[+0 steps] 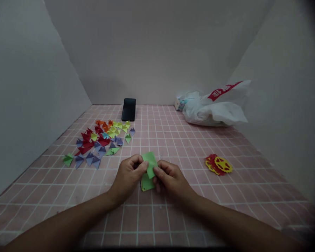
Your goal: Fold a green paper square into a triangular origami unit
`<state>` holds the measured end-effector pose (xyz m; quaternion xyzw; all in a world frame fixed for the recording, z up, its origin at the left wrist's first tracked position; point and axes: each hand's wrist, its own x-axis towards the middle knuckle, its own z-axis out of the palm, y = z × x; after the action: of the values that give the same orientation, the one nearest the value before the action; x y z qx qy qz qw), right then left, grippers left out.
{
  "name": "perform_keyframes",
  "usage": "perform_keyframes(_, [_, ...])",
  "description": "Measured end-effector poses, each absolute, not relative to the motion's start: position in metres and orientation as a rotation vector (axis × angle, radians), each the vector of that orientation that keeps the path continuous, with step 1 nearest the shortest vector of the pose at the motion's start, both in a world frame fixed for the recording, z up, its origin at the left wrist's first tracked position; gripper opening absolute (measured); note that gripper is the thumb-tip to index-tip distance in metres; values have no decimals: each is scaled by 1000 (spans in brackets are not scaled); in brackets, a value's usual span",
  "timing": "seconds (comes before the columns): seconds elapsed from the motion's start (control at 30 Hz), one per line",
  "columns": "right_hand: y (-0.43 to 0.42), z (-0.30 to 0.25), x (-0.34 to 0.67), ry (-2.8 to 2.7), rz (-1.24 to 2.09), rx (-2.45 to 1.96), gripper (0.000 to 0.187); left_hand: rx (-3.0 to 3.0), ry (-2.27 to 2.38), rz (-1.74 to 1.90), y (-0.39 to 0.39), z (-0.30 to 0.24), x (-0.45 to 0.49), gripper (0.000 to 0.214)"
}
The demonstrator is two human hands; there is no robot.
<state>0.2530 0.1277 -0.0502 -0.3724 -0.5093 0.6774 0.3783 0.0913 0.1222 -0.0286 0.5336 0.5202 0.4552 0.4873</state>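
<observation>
A small green paper sheet [150, 164] is held between both hands just above the pink tiled mat [173, 140]. My left hand [130, 176] pinches its left edge with curled fingers. My right hand [169, 178] pinches its right side, thumb on top. Under the hands lies a second green paper piece [147, 183], flat on the mat. To the left, several folded paper triangles [101, 141] in red, purple, green, yellow and orange lie spread out.
A black phone [128, 109] lies at the back of the mat. A white plastic bag [215, 108] with red print sits at the back right. A red and yellow paper cut-out [218, 164] lies to the right. Grey walls enclose three sides.
</observation>
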Motion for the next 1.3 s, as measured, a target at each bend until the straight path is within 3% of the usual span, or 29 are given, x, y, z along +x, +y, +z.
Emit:
perform_keyframes(0.23, [136, -40, 265, -1476, 1632, -1043, 36, 1163, 1158, 983, 130, -27, 85, 22])
perform_keyframes(0.53, [143, -30, 271, -1636, 1464, -1071, 32, 1140, 1164, 909, 131, -19, 86, 29])
perform_keyframes(0.7, [143, -31, 272, -1647, 1528, -1057, 31, 1197, 1112, 747, 130, -23, 87, 29])
perform_keyframes(0.87, [142, -34, 269, -1510, 1690, -1010, 32, 1234, 1141, 812, 130, -23, 86, 29])
perform_keyframes(1.3, [138, -38, 267, -1454, 1650, -1091, 41, 1247, 1129, 803, 128, -19, 87, 31])
